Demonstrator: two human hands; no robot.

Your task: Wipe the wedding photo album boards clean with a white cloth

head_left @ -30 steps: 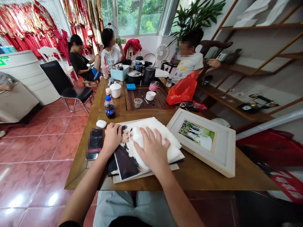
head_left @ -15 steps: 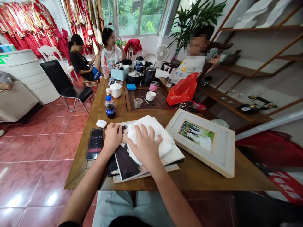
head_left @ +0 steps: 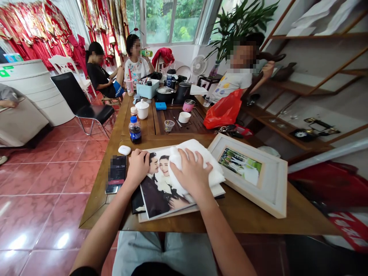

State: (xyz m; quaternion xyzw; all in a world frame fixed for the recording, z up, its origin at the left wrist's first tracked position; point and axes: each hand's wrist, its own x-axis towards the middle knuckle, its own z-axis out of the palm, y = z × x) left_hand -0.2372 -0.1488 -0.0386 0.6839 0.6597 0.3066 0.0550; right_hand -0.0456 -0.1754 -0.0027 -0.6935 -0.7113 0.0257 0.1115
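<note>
A large wedding photo [head_left: 156,199] lies at the front of the table on top of a small stack of flat boards and prints. My left hand [head_left: 138,166] holds its left edge, fingers bent over the border. Under my right hand [head_left: 192,172] is a thick, soft white cloth [head_left: 215,174], pressed down on the right part of the photo with spread fingers. The cloth hides that part of the picture. Two faces in the print show between my hands.
Right of the stack lies a pale picture frame [head_left: 276,188]. A phone [head_left: 117,174], a white earbud case [head_left: 124,150] and a dark drink bottle [head_left: 135,130] stand left. Behind are a red plastic bag [head_left: 224,111] and a white cup [head_left: 184,117]. Several people sit around.
My right hand has slid the white cloth to the right across the photo, uncovering the printed faces. My left hand stays at the left edge.
</note>
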